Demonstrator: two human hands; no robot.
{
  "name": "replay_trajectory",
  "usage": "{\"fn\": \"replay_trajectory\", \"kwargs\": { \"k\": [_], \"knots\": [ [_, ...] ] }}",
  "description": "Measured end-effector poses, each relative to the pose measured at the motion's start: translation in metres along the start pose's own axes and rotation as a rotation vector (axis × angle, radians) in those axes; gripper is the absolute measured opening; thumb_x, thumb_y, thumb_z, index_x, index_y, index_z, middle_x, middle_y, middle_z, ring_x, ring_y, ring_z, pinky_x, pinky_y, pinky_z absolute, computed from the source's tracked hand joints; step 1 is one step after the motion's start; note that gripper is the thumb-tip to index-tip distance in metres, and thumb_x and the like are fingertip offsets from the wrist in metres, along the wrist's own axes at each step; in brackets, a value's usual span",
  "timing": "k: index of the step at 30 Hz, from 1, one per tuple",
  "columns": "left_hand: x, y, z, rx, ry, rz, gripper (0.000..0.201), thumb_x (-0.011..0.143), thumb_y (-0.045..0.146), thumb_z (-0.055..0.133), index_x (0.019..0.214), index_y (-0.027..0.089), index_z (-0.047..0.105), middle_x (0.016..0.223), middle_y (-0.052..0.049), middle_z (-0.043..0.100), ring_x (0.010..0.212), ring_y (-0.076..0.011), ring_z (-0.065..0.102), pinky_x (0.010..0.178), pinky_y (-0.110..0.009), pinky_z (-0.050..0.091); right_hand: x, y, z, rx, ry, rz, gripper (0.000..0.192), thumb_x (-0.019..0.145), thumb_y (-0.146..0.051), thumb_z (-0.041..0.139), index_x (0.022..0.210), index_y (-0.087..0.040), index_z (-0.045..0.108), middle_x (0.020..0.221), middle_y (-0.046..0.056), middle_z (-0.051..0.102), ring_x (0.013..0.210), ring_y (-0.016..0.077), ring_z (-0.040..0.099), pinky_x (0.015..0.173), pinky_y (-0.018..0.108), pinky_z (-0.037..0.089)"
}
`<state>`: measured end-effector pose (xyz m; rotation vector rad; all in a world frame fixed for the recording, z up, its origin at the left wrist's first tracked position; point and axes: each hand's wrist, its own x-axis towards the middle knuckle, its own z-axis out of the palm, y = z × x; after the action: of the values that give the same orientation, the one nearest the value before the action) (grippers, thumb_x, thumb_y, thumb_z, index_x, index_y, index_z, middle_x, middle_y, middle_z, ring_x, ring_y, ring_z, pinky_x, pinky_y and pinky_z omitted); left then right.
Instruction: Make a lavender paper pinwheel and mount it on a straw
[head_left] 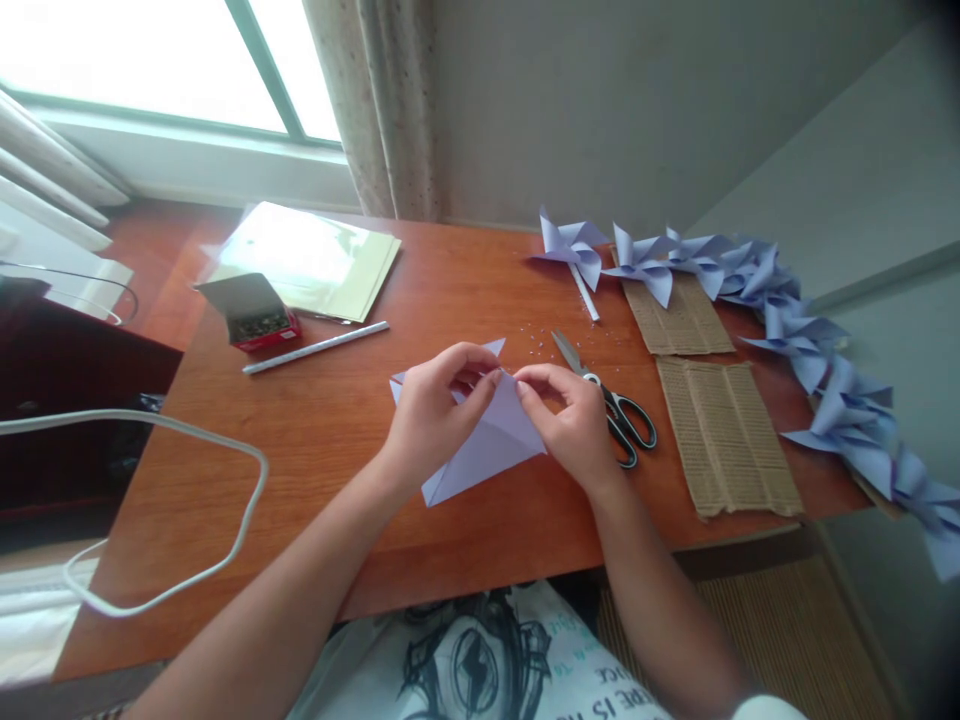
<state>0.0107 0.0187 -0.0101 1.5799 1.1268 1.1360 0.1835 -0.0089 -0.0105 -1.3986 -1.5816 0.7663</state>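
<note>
Pale lilac paper, a creased sheet (499, 435), lies at a slant near the front edge of the desk (307, 440), between the person's two hands. The left hand (435, 405) pinches it close to its far edge, thumb against fingers, and the right hand (570, 420) is closed on it just beside, the tips nearly meeting; exactly how the paper sits under them is partly hidden. It should handle as something very light, thin and springy, quick to take a crease and easy to tear, so a gentle fingertip grip near edge or corner suits it better than pressing the middle. Just beyond the right hand lie open scissors (592, 380); farther right, a cardboard piece (731, 435) and lilac pinwheels (570, 240); on the left, a silvery rod (315, 348) and an open red box (264, 340).
</note>
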Motion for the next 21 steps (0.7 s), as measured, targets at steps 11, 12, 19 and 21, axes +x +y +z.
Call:
{"fn": "replay_trajectory", "kwargs": {
  "k": [11,12,19,21],
  "knots": [
    [-0.0009,0.0035,0.0018,0.042,-0.021,0.005,0.009,0.086,0.017,0.064,0.09,0.017,0.072,0.082,-0.003,0.074,0.069,-0.0128,0.066,0.065,-0.023,0.052,-0.0053,0.005,-0.0024,0.289,-0.06,0.228,0.01,0.089,-0.031,0.068,0.087,-0.021,0.071,0.082,0.001,0.072,0.077,0.0171,0.067,0.069,0.027,0.054],
    [-0.0007,0.0041,0.0017,0.036,-0.027,0.0,0.009,0.086,0.017,0.064,0.09,0.017,0.072,0.081,-0.003,0.074,0.069,-0.0128,0.065,0.064,-0.023,0.051,-0.0053,0.0048,-0.0027,0.3,-0.06,0.228,0.009,0.088,-0.03,0.068,0.086,-0.021,0.071,0.082,0.0,0.072,0.077,0.0169,0.067,0.069,0.027,0.054],
    [-0.0009,0.0061,0.001,-0.001,-0.047,-0.014,0.008,0.086,0.023,0.067,0.088,0.017,0.071,0.077,-0.003,0.072,0.066,-0.013,0.062,0.061,-0.023,0.048,-0.0053,0.006,-0.0034,0.304,-0.064,0.228,0.01,0.088,-0.031,0.068,0.085,-0.022,0.071,0.08,0.0,0.071,0.074,0.0167,0.065,0.067,0.027,0.053],
    [-0.001,0.0067,0.0009,-0.004,-0.051,-0.009,0.008,0.086,0.023,0.067,0.088,0.017,0.071,0.076,-0.002,0.071,0.065,-0.0125,0.06,0.06,-0.023,0.047,-0.0052,0.0061,-0.0034,0.307,-0.07,0.228,0.01,0.088,-0.031,0.067,0.085,-0.022,0.07,0.08,0.0,0.071,0.074,0.0166,0.065,0.066,0.027,0.053]
  ]
}}
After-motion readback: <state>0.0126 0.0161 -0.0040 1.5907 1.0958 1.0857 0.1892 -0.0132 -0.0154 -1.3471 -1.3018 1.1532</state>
